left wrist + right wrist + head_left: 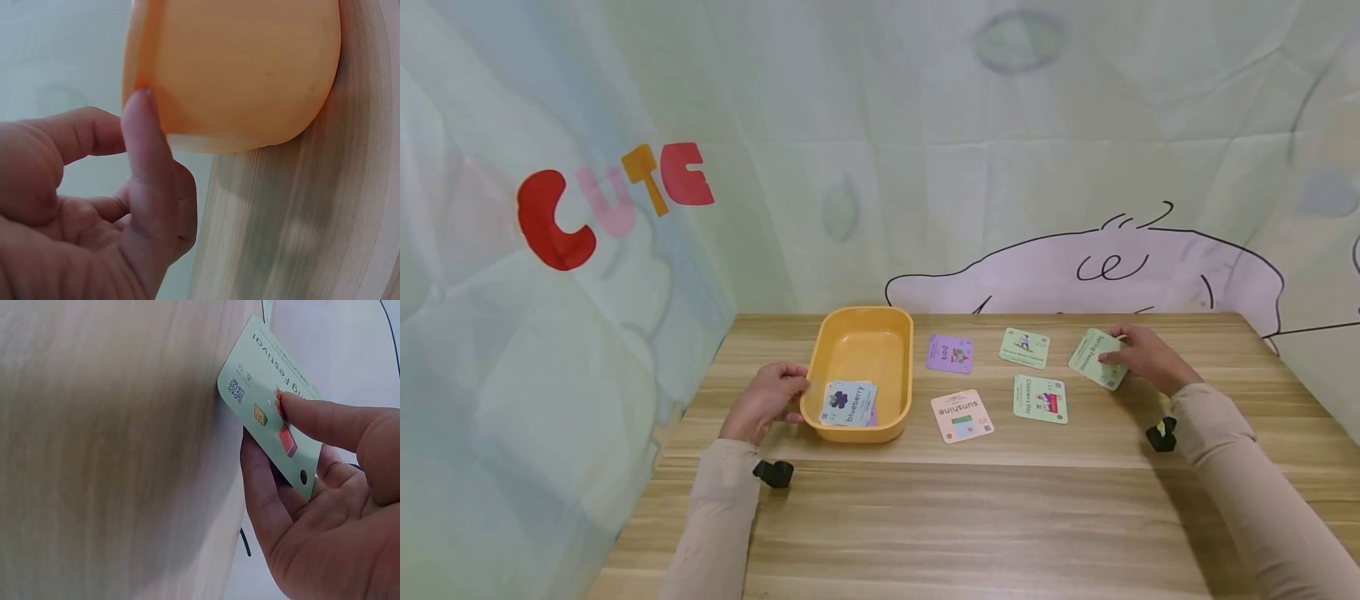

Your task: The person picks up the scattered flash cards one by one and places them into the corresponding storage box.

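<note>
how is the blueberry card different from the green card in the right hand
The blueberry card is pale blue and lies inside the yellow tray, on top of another card, with no hand on it. The green card is light green and pinched by the right hand, lifted at a tilt off the table, well away from the tray. The left hand touches only the tray's outer wall. Both cards are squarish with rounded corners, a printed word and a small picture.

tray [901, 367] left on table [1000, 500], cards [1030, 375] right, 1 card [848, 403] in tray
</note>
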Action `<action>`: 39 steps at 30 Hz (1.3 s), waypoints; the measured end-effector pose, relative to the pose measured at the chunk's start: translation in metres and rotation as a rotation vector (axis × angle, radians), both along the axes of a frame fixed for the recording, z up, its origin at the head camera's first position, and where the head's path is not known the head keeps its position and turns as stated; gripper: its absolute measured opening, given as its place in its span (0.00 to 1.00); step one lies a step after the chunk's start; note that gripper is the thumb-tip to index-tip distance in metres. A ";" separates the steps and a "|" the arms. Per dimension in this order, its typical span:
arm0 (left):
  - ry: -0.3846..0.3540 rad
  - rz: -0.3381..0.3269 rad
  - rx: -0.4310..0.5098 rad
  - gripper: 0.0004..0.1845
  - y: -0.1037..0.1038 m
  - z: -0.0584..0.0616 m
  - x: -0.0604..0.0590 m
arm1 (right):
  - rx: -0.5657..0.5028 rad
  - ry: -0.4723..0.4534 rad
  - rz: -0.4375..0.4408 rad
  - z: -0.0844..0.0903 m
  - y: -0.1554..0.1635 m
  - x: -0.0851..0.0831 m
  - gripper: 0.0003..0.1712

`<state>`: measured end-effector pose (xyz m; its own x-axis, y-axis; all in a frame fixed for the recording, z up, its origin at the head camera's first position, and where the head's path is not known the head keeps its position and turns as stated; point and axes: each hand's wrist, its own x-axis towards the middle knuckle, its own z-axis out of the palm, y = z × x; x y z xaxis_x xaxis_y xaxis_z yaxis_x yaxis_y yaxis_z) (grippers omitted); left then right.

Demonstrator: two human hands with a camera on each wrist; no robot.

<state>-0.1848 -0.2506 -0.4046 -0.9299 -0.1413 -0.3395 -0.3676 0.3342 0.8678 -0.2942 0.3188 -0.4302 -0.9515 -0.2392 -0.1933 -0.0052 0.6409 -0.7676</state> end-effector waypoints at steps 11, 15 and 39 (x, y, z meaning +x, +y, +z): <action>0.000 0.003 0.002 0.16 0.000 0.001 0.001 | 0.014 0.027 -0.001 0.003 -0.003 0.006 0.23; 0.001 0.004 0.000 0.16 0.000 0.001 0.001 | -0.021 0.022 0.003 0.003 -0.004 0.007 0.23; -0.003 0.010 -0.012 0.15 0.001 0.000 0.000 | 0.023 0.017 -0.024 0.005 -0.006 0.011 0.23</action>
<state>-0.1851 -0.2499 -0.4048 -0.9275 -0.1544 -0.3405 -0.3735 0.3413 0.8625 -0.2829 0.3127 -0.4252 -0.9601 -0.2121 -0.1823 -0.0026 0.6585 -0.7526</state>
